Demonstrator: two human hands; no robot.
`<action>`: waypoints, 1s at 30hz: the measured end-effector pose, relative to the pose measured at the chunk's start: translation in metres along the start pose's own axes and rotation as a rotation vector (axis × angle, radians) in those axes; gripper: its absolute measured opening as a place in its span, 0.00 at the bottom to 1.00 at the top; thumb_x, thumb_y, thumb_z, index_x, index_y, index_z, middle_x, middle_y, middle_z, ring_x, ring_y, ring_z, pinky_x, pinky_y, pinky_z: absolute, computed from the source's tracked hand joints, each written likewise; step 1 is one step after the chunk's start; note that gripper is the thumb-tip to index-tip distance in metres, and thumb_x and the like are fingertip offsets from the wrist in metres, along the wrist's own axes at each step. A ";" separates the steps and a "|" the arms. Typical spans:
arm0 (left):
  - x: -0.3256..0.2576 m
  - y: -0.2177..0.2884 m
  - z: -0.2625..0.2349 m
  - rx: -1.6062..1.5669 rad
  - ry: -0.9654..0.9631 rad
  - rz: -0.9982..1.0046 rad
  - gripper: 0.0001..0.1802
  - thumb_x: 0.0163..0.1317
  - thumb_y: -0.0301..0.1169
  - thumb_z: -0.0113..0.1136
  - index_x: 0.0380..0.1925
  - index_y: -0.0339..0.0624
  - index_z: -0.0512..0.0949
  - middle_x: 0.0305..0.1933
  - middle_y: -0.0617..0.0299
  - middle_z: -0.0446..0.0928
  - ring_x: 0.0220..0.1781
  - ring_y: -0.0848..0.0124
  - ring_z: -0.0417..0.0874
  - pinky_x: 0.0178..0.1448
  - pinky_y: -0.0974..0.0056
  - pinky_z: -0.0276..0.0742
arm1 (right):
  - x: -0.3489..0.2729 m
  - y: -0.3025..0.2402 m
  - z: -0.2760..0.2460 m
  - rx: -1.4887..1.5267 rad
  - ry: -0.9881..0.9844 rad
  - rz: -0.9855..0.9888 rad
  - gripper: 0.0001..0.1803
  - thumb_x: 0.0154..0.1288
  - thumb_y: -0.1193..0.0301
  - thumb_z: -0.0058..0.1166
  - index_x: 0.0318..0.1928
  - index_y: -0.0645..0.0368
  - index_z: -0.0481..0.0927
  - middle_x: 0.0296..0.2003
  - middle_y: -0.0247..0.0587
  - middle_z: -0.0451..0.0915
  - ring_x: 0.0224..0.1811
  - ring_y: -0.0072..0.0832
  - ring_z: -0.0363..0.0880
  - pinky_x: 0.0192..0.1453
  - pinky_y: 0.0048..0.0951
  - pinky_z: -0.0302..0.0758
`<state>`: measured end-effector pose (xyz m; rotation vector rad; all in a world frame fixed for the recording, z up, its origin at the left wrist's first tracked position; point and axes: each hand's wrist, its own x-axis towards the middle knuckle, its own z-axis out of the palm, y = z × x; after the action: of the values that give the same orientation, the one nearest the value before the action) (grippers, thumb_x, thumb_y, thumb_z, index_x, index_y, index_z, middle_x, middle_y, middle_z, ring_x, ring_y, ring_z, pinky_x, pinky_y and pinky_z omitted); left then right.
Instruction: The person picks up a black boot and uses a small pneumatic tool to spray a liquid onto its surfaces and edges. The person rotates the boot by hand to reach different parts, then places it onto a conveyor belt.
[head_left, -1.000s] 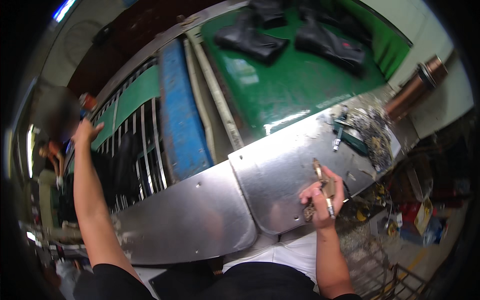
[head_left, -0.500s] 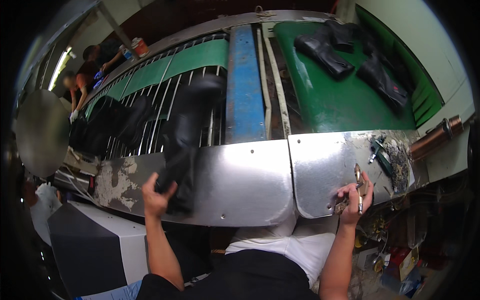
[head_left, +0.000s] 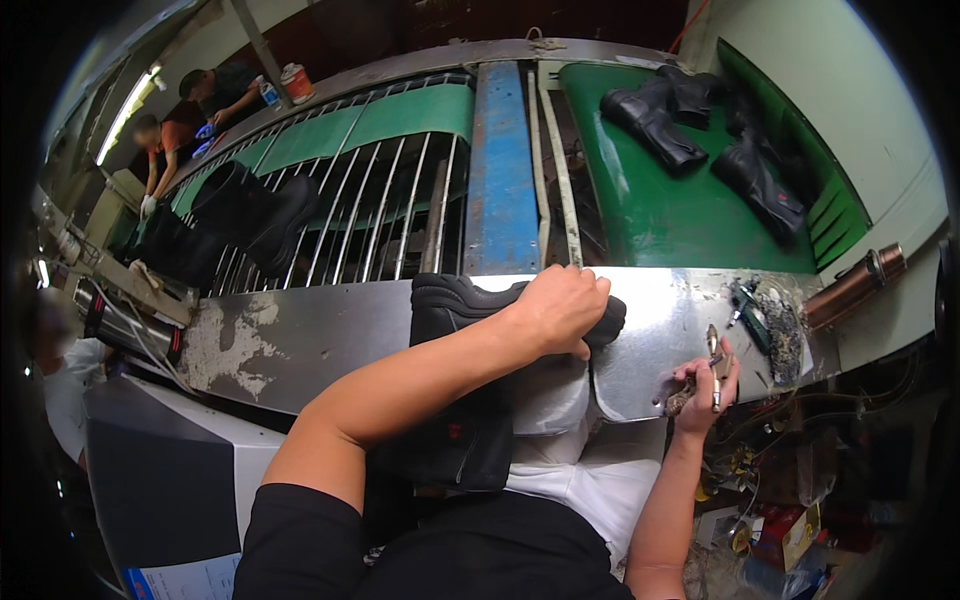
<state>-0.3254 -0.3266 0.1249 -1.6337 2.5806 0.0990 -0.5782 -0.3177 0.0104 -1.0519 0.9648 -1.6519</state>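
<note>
Swung rightward since before, the left hand (head_left: 562,308) now clamps the black rubber boot (head_left: 470,390) by its sole atop the curved steel bench (head_left: 300,340); right hand (head_left: 703,388) grips a slim metal tool (head_left: 714,362) at the bench's right edge.

The person wears a black short-sleeved shirt, its left sleeve filling the lower left of the frame and ending at the upper arm. Below it, at the lower centre, a white apron or garment covers the lap. Both forearms are bare, with no watch, band or glove. The left hand (head_left: 562,308) and the right hand (head_left: 702,392) are bare too, without rings.
</note>
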 end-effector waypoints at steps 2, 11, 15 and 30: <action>0.003 0.006 0.008 -0.066 0.089 0.034 0.35 0.38 0.48 0.78 0.38 0.35 0.74 0.37 0.54 0.79 0.43 0.56 0.81 0.52 0.57 0.74 | -0.003 -0.003 0.004 0.001 0.005 0.022 0.27 0.63 0.77 0.46 0.63 0.71 0.61 0.26 0.37 0.71 0.24 0.24 0.73 0.29 0.28 0.76; -0.124 -0.038 -0.045 -0.812 0.860 0.142 0.48 0.27 0.38 0.86 0.52 0.35 0.72 0.47 0.53 0.78 0.48 0.64 0.83 0.54 0.62 0.81 | 0.001 0.000 -0.005 -0.003 -0.030 0.020 0.26 0.63 0.76 0.47 0.62 0.70 0.63 0.27 0.39 0.73 0.25 0.23 0.72 0.31 0.28 0.77; -0.115 -0.071 -0.023 -1.261 1.155 0.077 0.54 0.34 0.42 0.82 0.61 0.28 0.64 0.57 0.48 0.75 0.54 0.60 0.80 0.61 0.60 0.76 | -0.007 -0.006 0.006 -0.008 -0.159 0.103 0.26 0.62 0.76 0.47 0.61 0.71 0.64 0.25 0.39 0.73 0.24 0.24 0.73 0.31 0.28 0.76; -0.074 -0.120 -0.049 -1.151 0.950 0.010 0.45 0.48 0.57 0.72 0.55 0.31 0.72 0.48 0.56 0.78 0.49 0.70 0.80 0.57 0.67 0.75 | 0.002 -0.084 0.187 -0.003 -0.822 -0.469 0.29 0.49 0.84 0.56 0.57 0.67 0.74 0.36 0.46 0.83 0.31 0.28 0.85 0.40 0.26 0.81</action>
<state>-0.1869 -0.3165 0.1803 -2.3981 3.5202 1.3267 -0.4270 -0.3218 0.1495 -1.8490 0.1789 -1.3377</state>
